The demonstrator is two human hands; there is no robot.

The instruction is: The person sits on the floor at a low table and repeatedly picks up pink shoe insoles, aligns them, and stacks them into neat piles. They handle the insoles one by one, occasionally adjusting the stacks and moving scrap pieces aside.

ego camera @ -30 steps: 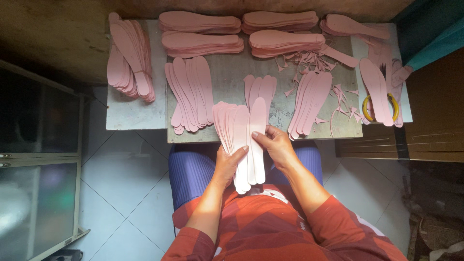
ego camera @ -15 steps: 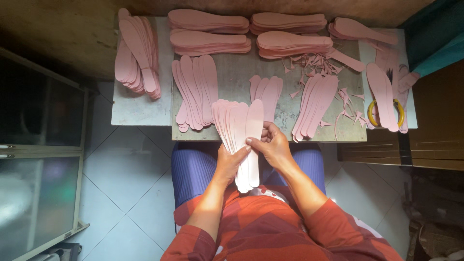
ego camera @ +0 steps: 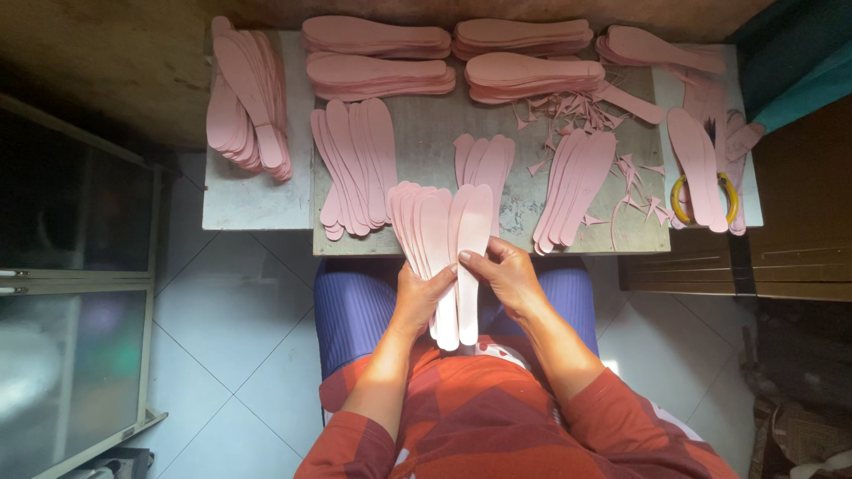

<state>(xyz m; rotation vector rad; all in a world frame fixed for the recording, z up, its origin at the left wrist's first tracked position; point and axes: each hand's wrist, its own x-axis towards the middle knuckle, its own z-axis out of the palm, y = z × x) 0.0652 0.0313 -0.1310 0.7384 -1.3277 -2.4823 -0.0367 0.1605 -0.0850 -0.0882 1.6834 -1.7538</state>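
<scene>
A fan of several pink insole-shaped cutouts (ego camera: 439,239) is held over my lap at the table's near edge. My left hand (ego camera: 420,297) grips the fan from below on the left. My right hand (ego camera: 506,275) pinches the rightmost cutout (ego camera: 472,257), which stands a little apart from the others. Both hands are closed around the stack's narrow lower half. Behind them, more pink cutouts (ego camera: 484,164) lie on the grey table (ego camera: 426,151).
Stacks of pink cutouts (ego camera: 377,40) line the table's far edge, with fanned piles at left (ego camera: 244,98) and centre (ego camera: 355,164). Pink trimmings (ego camera: 577,111) are scattered right of centre. A yellow ring (ego camera: 704,197) lies under cutouts at right. A glass cabinet (ego camera: 71,293) stands left.
The rightmost cutout has been drawn a little away from the fan by my right hand. The camera view has shifted slightly; the piles on the table have not moved.
</scene>
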